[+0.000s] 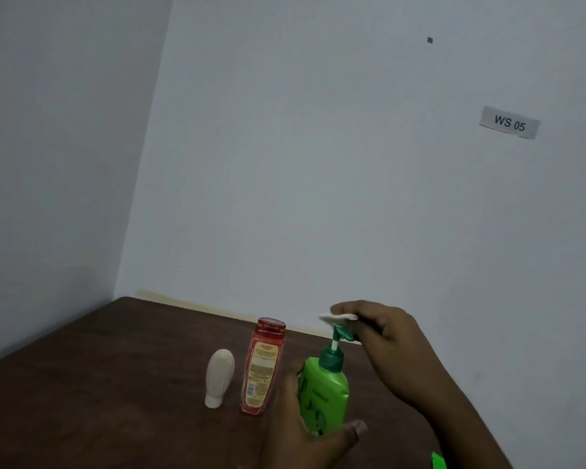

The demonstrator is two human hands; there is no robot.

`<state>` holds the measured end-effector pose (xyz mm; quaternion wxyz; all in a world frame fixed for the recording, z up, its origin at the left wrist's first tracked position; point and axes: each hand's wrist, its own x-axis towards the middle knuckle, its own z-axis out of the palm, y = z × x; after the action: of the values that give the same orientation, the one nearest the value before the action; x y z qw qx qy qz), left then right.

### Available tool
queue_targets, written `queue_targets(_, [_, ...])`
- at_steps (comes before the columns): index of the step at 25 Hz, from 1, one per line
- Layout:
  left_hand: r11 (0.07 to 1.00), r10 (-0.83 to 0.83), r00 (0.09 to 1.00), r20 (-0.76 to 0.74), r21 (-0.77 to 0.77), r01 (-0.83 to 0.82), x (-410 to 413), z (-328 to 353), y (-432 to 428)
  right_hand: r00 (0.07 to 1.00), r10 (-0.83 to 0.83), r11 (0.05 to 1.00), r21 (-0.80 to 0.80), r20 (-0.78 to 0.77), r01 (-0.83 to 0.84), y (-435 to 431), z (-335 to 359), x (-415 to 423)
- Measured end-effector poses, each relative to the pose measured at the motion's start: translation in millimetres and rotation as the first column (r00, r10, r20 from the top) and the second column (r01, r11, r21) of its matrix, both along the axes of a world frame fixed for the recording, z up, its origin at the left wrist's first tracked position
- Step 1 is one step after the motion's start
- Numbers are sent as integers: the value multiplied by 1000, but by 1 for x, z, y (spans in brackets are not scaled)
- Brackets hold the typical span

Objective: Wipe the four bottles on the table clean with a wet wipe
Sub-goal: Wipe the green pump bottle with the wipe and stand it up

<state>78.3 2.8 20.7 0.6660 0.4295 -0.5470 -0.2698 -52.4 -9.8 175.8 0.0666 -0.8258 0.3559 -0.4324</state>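
My left hand [305, 438] grips the body of a green pump bottle [329, 390], which stands upright on the dark wooden table [99, 384]. My right hand [386, 340] pinches a white wet wipe [335, 318] against the top of the bottle's dark green pump head [344, 333]. To the left a red bottle [263, 365] with a red cap stands upright. Further left a small white ribbed bottle [219, 377] stands on its cap. No fourth bottle can be made out.
The table sits in a corner, with white walls [285, 164] behind and to the left. A paper label reading WS 05 [509, 122] is stuck on the back wall. A bright green thing [438, 461] peeks out under my right forearm at the bottom edge.
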Motion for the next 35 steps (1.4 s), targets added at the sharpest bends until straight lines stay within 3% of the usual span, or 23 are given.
queue_targets(2, [1000,17,999,35,-11,-17,1,1,-1,993,-16,997,-79,-120,6,6,1,0])
queue_targets(7, [999,33,995,90,-7,-32,2,1,-5,987,-28,974,-225,-159,-9,24,-1,-10])
queue_targets(11, [1000,-5,997,72,-19,6,2,1,-5,995,23,981,-188,-94,-40,34,10,-15])
queue_targets(15, [1000,4,998,61,-26,-2,1,1,-3,997,-73,953,-295,-13,66,23,11,-10])
queue_targets(20, [999,-36,998,57,11,35,0,3,0,987,-55,977,-211,-151,23,14,4,-6])
queue_targets(35, [1000,25,993,112,2,-25,3,7,4,987,-26,993,-122,-157,7,20,14,0])
